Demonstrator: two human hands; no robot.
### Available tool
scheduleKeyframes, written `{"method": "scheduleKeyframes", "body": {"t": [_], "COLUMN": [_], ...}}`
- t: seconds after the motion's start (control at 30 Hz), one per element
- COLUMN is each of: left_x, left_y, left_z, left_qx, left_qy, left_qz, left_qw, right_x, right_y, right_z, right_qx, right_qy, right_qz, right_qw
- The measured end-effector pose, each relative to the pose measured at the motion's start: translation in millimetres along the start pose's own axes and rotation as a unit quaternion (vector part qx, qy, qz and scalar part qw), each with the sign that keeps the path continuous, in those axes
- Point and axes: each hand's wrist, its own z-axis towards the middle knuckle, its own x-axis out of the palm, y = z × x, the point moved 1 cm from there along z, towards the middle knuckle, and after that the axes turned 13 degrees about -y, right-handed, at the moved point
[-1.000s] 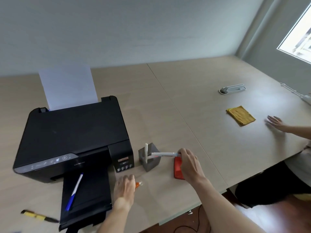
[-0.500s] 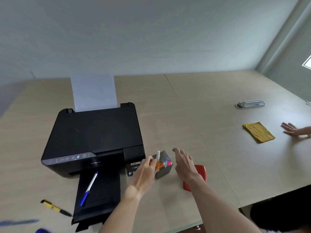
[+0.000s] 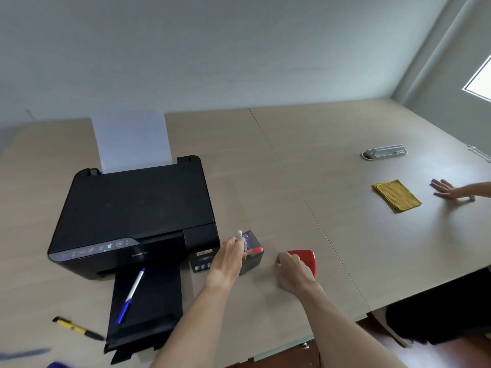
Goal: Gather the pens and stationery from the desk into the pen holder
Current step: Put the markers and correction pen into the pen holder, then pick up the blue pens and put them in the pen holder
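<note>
Left hand [image 3: 230,254] first: we pinch a red-tipped marker [image 3: 253,251] over the grey pen holder [image 3: 252,257], which already holds a white pen [image 3: 239,234]. From the left, we judge a yellow pen [image 3: 77,328] on the desk [image 3: 292,160] and a blue-and-white pen [image 3: 130,294] on the printer tray [image 3: 146,309] remain. Our right hand [image 3: 293,269] curls, apparently empty, beside a red object [image 3: 305,257].

The left hand [image 3: 230,254] holds a red-tipped pen [image 3: 253,251] over the small dark grey square pen holder [image 3: 252,257]; the curled right hand [image 3: 291,269] rests beside a flat red plastic object [image 3: 305,258] on the pale wooden desk [image 3: 332,168].
</note>
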Motion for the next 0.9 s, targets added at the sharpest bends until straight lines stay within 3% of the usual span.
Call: {"method": "scheduleKeyframes", "body": {"t": [0.2, 0.33, 0.73, 0.9], "left_x": [-22, -43, -121, -131], "left_y": [14, 57, 197, 226], "left_z": [-27, -73, -218, -265], "left_qx": [-0.008, -0.02, -0.223, -0.339], "left_qy": [0.003, -0.011, -0.181, -0.122], "left_qz": [-0.076, -0.061, 0.071, 0.132], "left_qw": [0.997, 0.998, 0.955, 0.924], "right_x": [30, 56, 121, 153], "right_y": [20, 50, 195, 246], "right_z": [-32, -50, -73, -89], "right_qx": [-0.042, -0.089, -0.305, -0.383], "right_qy": [0.014, 0.057, 0.082, 0.115], "right_qz": [-0.007, 0.012, 0.006, -0.013], "right_qw": [0.999, 0.994, 0.949, 0.916]}}
